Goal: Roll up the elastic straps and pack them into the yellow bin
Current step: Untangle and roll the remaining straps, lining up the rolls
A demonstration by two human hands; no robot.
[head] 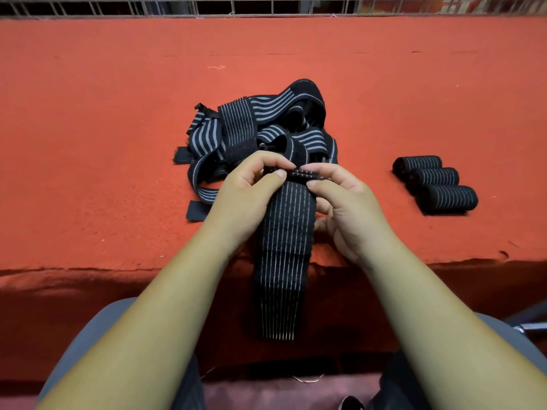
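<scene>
One elastic strap, black with thin white lines, lies at the front of the red table and hangs down over the edge toward the person's lap. Its top end is folded into a small tight roll. The left hand pinches that roll with thumb and bent fingers on one side. The right hand pinches it the same way on the other side. The two hands are close together. Just behind them sits a messy pile of loose straps, black with grey stripes. Off to the right, well apart from the pile, three rolled straps lie side by side on the table. A metal rail runs along the far side.
</scene>
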